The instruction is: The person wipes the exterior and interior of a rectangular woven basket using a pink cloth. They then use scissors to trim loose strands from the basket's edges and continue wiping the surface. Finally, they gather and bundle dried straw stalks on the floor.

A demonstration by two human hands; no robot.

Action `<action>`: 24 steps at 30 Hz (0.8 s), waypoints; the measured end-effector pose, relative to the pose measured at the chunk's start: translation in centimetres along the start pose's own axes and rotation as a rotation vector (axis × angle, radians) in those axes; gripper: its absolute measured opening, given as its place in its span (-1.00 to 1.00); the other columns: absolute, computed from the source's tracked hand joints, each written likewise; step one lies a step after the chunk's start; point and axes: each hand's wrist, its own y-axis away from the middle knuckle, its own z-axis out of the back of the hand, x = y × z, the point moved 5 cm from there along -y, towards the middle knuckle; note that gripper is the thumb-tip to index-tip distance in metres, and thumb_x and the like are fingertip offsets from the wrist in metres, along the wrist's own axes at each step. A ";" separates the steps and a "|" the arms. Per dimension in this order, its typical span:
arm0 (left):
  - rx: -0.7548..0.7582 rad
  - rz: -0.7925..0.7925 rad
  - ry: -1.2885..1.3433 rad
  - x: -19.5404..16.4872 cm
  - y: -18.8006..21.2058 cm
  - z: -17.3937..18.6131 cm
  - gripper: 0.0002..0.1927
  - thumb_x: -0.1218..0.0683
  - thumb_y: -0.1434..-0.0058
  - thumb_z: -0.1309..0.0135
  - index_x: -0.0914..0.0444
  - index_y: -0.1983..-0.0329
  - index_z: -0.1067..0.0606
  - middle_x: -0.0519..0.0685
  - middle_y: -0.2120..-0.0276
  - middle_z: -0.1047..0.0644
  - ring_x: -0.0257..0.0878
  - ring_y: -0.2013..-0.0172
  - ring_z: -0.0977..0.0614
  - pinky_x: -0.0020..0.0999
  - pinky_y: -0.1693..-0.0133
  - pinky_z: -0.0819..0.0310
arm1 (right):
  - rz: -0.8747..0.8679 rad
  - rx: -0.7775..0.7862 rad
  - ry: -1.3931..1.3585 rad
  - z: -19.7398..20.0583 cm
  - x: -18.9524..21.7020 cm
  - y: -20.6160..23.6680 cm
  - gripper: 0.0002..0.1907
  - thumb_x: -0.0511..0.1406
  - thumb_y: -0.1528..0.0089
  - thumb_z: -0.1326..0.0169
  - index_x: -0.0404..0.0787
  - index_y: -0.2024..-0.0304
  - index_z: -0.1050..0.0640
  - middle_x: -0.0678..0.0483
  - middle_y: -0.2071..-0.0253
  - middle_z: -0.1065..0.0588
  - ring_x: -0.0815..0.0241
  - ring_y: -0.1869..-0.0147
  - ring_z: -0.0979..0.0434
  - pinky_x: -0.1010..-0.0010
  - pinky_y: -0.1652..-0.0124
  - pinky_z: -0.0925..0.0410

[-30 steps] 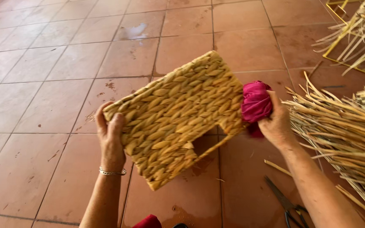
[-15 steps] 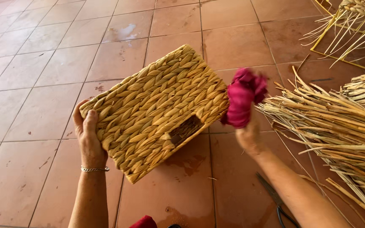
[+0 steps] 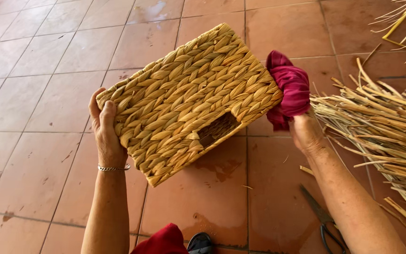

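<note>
Woven basket (image 3: 184, 99) appears fully plaited, held tilted above the tiled floor (image 3: 38, 61). Left hand (image 3: 105, 129) grips its corner; right hand (image 3: 306, 134) clutches a red cloth (image 3: 290, 89) against its end; wiping apparently unfinished.

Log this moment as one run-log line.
left hand: grips end of woven basket, tilted above tile floor | right hand: presses red cloth against basket's other end | nearby: straw pile, scissors
</note>
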 end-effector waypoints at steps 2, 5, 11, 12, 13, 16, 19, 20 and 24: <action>-0.001 0.022 0.019 0.0 -0.3 0.6 -0.50 0.04 -0.39 0.05 0.24 -0.36 -0.23 0.07 -0.09 -0.48 -0.21 -0.06 -0.57 -0.29 -0.08 -0.59 | 0.047 -0.021 0.066 -1.6 0.3 0.3 -0.55 -0.16 -0.43 0.05 -0.27 -0.28 -0.38 0.09 -0.15 -0.46 0.23 -0.25 -0.43 0.26 -0.27 -0.29; 0.038 -0.014 -0.034 -0.2 -0.5 1.5 -0.51 0.03 -0.45 0.03 0.27 -0.39 -0.25 0.10 -0.12 -0.47 -0.21 -0.06 -0.56 -0.30 -0.08 -0.59 | 0.076 -0.033 0.121 -2.8 0.6 0.8 -0.55 -0.13 -0.42 0.06 -0.23 -0.27 -0.38 0.12 -0.14 -0.47 0.26 -0.22 -0.44 0.29 -0.24 -0.30; -0.160 0.072 -0.540 -2.8 0.4 4.0 -0.33 -0.02 -0.43 -0.03 0.13 -0.58 -0.18 0.25 -0.21 -0.48 -0.15 -0.01 -0.52 -0.15 -0.02 -0.51 | 0.111 0.035 0.083 -3.7 1.7 2.5 -0.67 -0.25 -0.42 -0.02 -0.23 -0.20 -0.45 0.12 -0.08 -0.51 0.28 -0.13 -0.51 0.36 -0.15 -0.42; -0.243 0.141 -0.641 -3.5 1.1 4.4 -0.27 -0.02 -0.39 -0.03 0.07 -0.61 -0.15 0.33 -0.19 -0.48 -0.10 0.09 -0.51 -0.05 0.09 -0.52 | 0.110 0.056 0.117 -4.1 1.9 3.0 -0.68 -0.26 -0.42 -0.02 -0.21 -0.20 -0.46 0.12 -0.08 -0.52 0.29 -0.13 -0.51 0.37 -0.14 -0.43; -0.179 -0.097 -0.928 -5.3 1.8 3.3 -0.31 0.00 -0.40 -0.09 0.09 -0.57 -0.19 0.34 -0.30 -0.36 -0.03 -0.10 -0.39 -0.05 -0.07 -0.44 | 0.112 0.074 0.150 -4.7 2.0 3.4 -0.69 -0.28 -0.41 -0.01 -0.20 -0.19 -0.47 0.12 -0.08 -0.53 0.29 -0.13 -0.52 0.39 -0.14 -0.43; 0.196 -0.440 -1.304 -6.7 4.5 -0.8 -0.36 0.02 -0.39 -0.14 0.10 -0.51 -0.26 0.24 -0.57 -0.06 0.09 -0.55 -0.08 -0.01 -0.40 -0.24 | 0.195 0.103 0.248 -7.1 2.8 4.7 -0.70 -0.33 -0.41 -0.07 -0.24 -0.19 -0.50 0.10 -0.05 -0.53 0.28 -0.08 -0.46 0.38 -0.07 -0.39; 0.540 -0.572 -1.632 -4.0 6.4 -4.2 0.12 -0.46 0.25 -0.24 0.03 -0.43 -0.35 0.10 -0.49 -0.04 0.26 -0.43 -0.02 0.49 -0.24 0.12 | 0.408 0.200 0.325 -10.3 3.9 5.6 -0.64 -0.35 -0.37 -0.08 -0.25 -0.21 -0.43 0.07 -0.08 -0.53 0.21 -0.14 -0.49 0.37 -0.13 -0.38; 0.496 -0.548 -1.639 -3.8 5.8 -4.1 0.09 -0.48 0.19 -0.19 0.02 -0.44 -0.34 0.10 -0.50 -0.07 0.23 -0.44 -0.07 0.48 -0.26 0.10 | 0.434 0.199 0.354 -11.1 4.1 5.6 -0.64 -0.36 -0.37 -0.09 -0.26 -0.21 -0.42 0.03 -0.08 -0.53 0.17 -0.13 -0.51 0.35 -0.12 -0.39; 0.303 -0.546 -1.609 -3.2 3.3 -2.7 -0.24 -0.36 -0.26 -0.01 0.00 -0.47 -0.35 0.14 -0.45 -0.25 0.19 -0.43 -0.26 0.36 -0.31 -0.08 | 0.517 0.136 0.509 -13.2 4.2 5.9 -0.62 -0.34 -0.31 -0.18 -0.25 -0.14 -0.42 -0.07 0.03 -0.55 0.04 -0.04 -0.60 0.27 -0.01 -0.44</action>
